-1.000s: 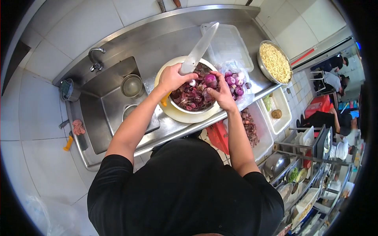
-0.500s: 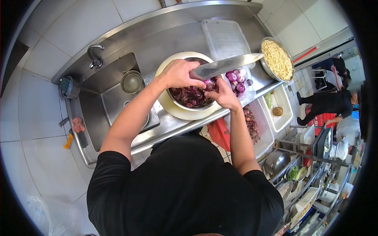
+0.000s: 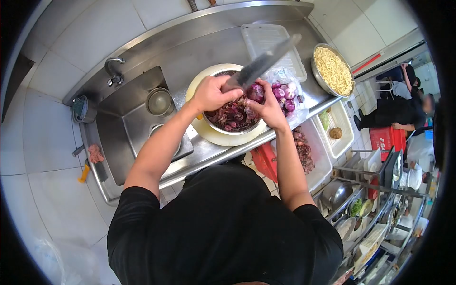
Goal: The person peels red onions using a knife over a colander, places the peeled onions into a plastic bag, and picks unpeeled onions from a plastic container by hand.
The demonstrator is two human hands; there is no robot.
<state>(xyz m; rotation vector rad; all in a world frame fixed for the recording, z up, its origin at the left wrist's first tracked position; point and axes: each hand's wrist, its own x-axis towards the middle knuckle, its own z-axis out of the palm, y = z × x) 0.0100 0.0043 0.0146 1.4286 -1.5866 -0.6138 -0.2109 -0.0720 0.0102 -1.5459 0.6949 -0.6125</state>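
My left hand [image 3: 212, 94] is closed around a large broad-bladed knife [image 3: 266, 61], whose blade points up and to the right and is smeared by motion. Between the fingers of my right hand [image 3: 270, 108] is a purple red onion [image 3: 255, 93]. Both hands are above a metal colander [image 3: 223, 130] filled with onion skins and trimmings [image 3: 230, 116]. Under the colander is a round cream-coloured board or basin [image 3: 199, 80]; I cannot tell which. Several peeled red onions [image 3: 288, 95] lie in a clear plastic bag just right of my right hand.
A bowl of noodles [image 3: 332, 71] stands at the counter's right end, near a translucent plastic lid [image 3: 266, 42]. Left is the sink [image 3: 114, 137] with a metal pot [image 3: 160, 101]. Below right are a white crate [image 3: 349, 126] and a tub of small onions [image 3: 320, 156]. A person [image 3: 394, 114] stands farther off.
The knife blade has swung upward, from nearly level to a steeper slant. My right hand has turned the onion, which now shows more clearly above the colander.
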